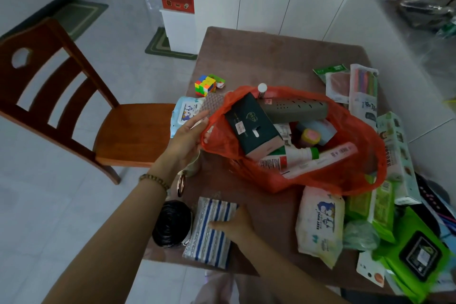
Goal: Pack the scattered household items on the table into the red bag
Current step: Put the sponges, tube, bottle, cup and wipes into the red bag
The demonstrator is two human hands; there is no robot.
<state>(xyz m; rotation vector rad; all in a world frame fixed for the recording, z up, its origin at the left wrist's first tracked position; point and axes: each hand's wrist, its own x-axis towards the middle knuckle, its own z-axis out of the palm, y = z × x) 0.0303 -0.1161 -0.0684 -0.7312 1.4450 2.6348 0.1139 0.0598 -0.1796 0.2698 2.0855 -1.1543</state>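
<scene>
The red bag (355,175), a thin plastic one, lies open in the middle of the table (259,57), holding a dark green box (251,126), a grey perforated case (296,108), bottles and a long white tube. My left hand (187,138) grips the bag's left rim and holds it open. My right hand (234,223) rests on a blue-and-white striped packet (209,232) near the table's front edge, fingers curled over it. A pack of baby wipes (320,222) lies right of that hand.
A black roll (171,223) sits left of the striped packet. A puzzle cube (204,85) and another wipes pack (185,111) lie beyond my left hand. Boxes, green packs and coloured sticks (365,84) crowd the table's right side. A wooden chair (74,106) stands at the left.
</scene>
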